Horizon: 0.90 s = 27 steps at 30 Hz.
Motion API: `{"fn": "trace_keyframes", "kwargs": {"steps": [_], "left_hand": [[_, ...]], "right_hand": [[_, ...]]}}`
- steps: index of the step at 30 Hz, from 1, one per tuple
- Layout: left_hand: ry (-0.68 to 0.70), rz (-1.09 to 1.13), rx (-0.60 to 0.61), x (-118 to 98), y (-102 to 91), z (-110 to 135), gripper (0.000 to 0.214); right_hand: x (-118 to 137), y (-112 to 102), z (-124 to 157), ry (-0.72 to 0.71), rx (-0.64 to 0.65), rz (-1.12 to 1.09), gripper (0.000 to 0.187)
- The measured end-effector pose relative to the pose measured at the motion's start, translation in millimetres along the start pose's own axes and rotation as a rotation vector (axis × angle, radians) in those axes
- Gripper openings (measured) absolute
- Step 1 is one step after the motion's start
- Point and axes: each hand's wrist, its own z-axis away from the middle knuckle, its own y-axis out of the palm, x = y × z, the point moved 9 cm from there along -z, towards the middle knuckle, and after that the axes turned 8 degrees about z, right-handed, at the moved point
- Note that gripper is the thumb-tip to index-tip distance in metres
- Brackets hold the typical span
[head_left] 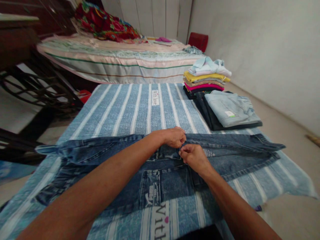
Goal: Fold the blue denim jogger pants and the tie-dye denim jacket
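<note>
On the striped cloth (117,113), nearest, a near print (159,221) reading "With" is noted. Dark jeans (235,158) are laid lengthwise across it, 1 brand mark (151,194) being read, uncertainly, as "PUMA". At the waist, denim is pinched by the left hand (174,137) and right hand (195,158), fingers closed. These jeans are judged part done, not yet compact. Beyond, light jeans (232,106) are found folded, their label (229,114) illegible; then a far print (155,97), "With love"; then 1 folded stack (205,81)

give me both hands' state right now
Left hand: closed, holding the dark blue jeans.
Right hand: closed, pinching the same jeans beside it.
</note>
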Motion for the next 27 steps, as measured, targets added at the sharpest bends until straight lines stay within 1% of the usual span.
{"fn": "trace_keyframes", "kwargs": {"steps": [6, 11, 13, 17, 19, 23, 27], "left_hand": [[-0.031, 0.036, 0.057, 5, -1.0, -5, 0.011], [-0.046, 0.033, 0.088, 5, 0.7, -9, 0.01], [-0.048, 0.03, 0.088, 5, 0.7, -11, 0.009], [-0.049, 0.025, 0.073, 5, 0.8, -16, 0.007], [-0.05, 0.021, 0.066, 6, 1.8, -19, 0.006], [-0.05, 0.013, 0.061, 7, 4.3, -21, 0.003], [-0.051, 0.016, 0.049, 8, 4.1, -17, 0.003]], "right_hand": [[1, 2, 0, 0.031, 0.059, -0.086, 0.018], [-1, 6, -5, 0.068, 0.156, -0.176, 0.023], [-2, 8, -7, 0.098, 0.205, -0.221, 0.022], [-2, 10, -10, 0.165, 0.288, -0.314, 0.013], [-2, 11, -10, 0.176, 0.318, -0.359, 0.011], [-1, 11, -12, 0.171, 0.354, -0.43, 0.015], [-2, 12, -10, 0.172, 0.367, -0.453, 0.016]]}}
